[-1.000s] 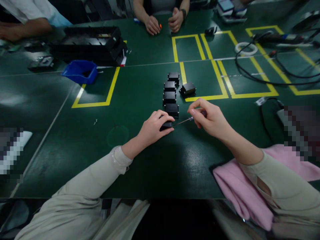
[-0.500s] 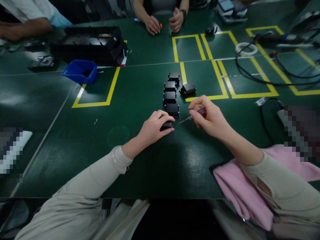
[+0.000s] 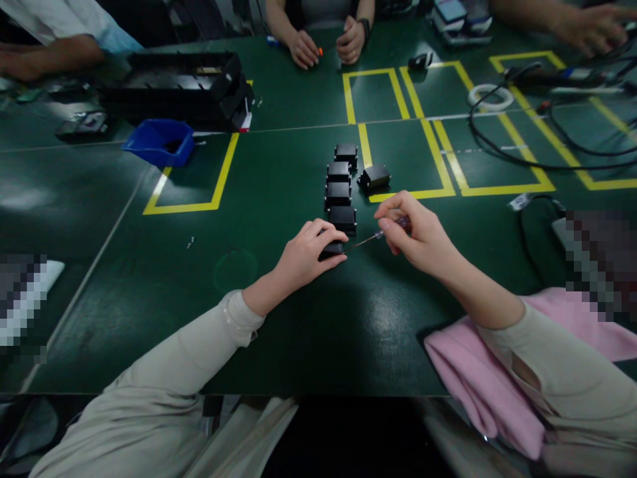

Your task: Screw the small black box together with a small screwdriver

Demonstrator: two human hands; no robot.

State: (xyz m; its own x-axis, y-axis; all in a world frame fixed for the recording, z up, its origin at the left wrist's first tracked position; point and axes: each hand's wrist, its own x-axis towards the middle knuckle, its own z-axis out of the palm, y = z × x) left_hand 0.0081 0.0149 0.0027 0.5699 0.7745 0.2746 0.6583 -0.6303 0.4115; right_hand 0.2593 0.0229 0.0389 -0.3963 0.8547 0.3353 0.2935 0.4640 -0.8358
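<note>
My left hand is curled over a small black box and holds it down on the green table. My right hand pinches a thin screwdriver with a dark reddish handle; its metal tip points left and meets the box's right side. Just beyond the held box, a row of several similar black boxes runs away from me. One more black box lies tilted beside the row, on a yellow tape line.
A blue bin and a large black tray stand at the back left. Black cables and a white tape roll lie at the back right. Pink cloth lies under my right forearm. Other people's hands rest at the far edge.
My hands and the box have hardly moved; the screwdriver handle shifted slightly in my fingers. Another person's arm has come into view at the top right.
</note>
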